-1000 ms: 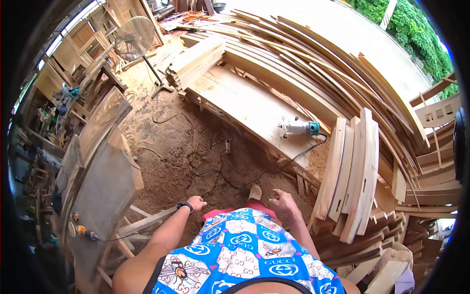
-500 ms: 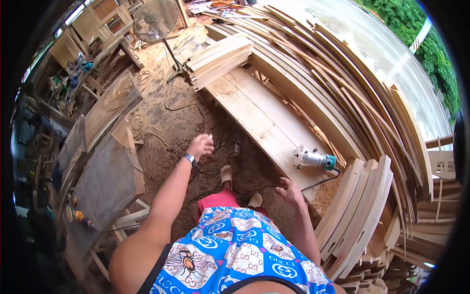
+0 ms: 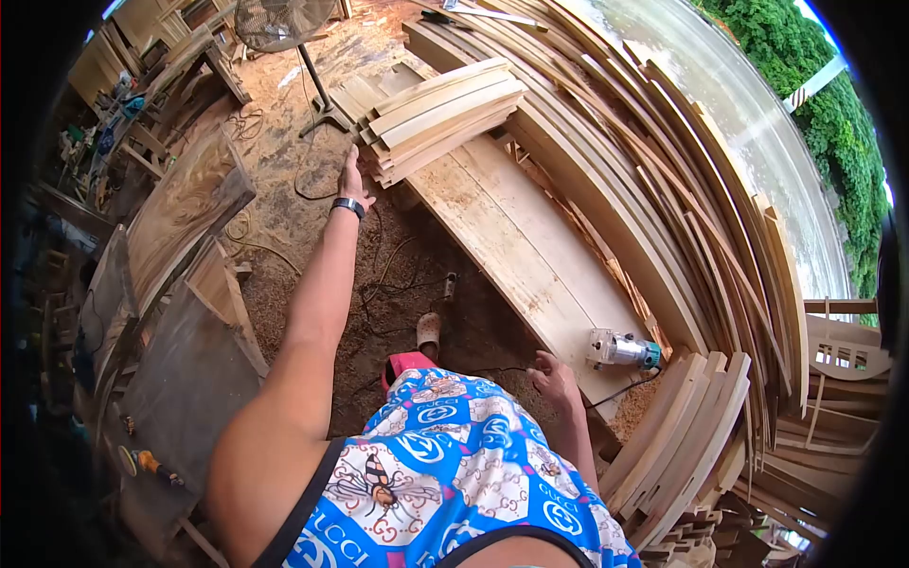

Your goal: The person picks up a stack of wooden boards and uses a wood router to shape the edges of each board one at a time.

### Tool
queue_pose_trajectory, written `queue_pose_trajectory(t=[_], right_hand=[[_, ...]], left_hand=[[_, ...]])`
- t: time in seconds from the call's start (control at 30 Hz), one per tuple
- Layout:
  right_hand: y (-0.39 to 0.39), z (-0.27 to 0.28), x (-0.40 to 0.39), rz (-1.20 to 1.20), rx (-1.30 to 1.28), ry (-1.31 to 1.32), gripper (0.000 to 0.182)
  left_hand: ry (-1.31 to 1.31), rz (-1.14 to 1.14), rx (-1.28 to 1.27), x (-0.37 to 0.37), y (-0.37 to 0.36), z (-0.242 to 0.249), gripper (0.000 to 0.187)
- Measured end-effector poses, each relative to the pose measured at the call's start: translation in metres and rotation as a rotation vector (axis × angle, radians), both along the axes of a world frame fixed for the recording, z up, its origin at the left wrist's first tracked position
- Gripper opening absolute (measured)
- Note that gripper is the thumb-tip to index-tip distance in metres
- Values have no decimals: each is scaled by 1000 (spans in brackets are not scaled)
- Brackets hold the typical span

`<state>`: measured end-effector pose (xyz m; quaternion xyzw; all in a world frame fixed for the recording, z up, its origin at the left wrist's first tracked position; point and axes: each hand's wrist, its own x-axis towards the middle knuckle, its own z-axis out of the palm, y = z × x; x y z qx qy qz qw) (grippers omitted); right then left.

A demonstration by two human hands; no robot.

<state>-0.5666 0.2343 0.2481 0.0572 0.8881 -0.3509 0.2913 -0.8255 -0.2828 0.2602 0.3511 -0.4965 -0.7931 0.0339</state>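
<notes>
My left hand (image 3: 354,180) is stretched far forward, fingers extended and holding nothing. Its fingertips come right up to the near end of a stack of pale wooden slats (image 3: 440,118) lying across the workbench (image 3: 516,241). Lower down, my right hand (image 3: 556,381) hangs beside the bench's near edge, fingers loosely bent and apart, with nothing in it. Close to that hand, a trim router (image 3: 620,348) with a metal body and teal end lies on its side on the bench top. Several curved wooden pieces (image 3: 677,435) stand at the bench's right end.
Long curved boards (image 3: 653,180) are piled behind the bench. A pedestal fan (image 3: 322,104) stands ahead on the left. Cords (image 3: 388,284) cross the sawdust-covered floor near my feet. Wide dark slabs (image 3: 189,350) and an orange-yellow sander (image 3: 151,464) are at the left.
My left hand has reached forward and up to the slat stack. My right hand has shifted only slightly beside the bench. The view has moved, and the router stays on the bench.
</notes>
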Motion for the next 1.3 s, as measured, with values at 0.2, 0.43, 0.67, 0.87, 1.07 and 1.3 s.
queue_pose_trajectory(t=[0.2, 0.43, 0.67, 0.87, 1.07, 1.3], right_hand=[[-97, 42, -95, 86, -298, -3, 58], [-224, 32, -220, -117, -661, -70, 74], [-294, 15, -334, -375, -828, -47, 95], [-329, -8, -390, -677, -1027, -15, 107], [-342, -29, -415, -935, -1108, 275, 92], [-384, -15, -440, -1014, -944, 323, 127]], left_hand=[[-4, 66, 272, -29, -32, -84, 113], [-19, 385, -142, -65, -48, -90, 97], [179, -350, -226, -142, -131, -24, 101], [61, -919, -214, -225, -127, -18, 105], [19, -1154, 58, -296, -105, -46, 108], [24, -1239, 160, -317, -53, -22, 99]])
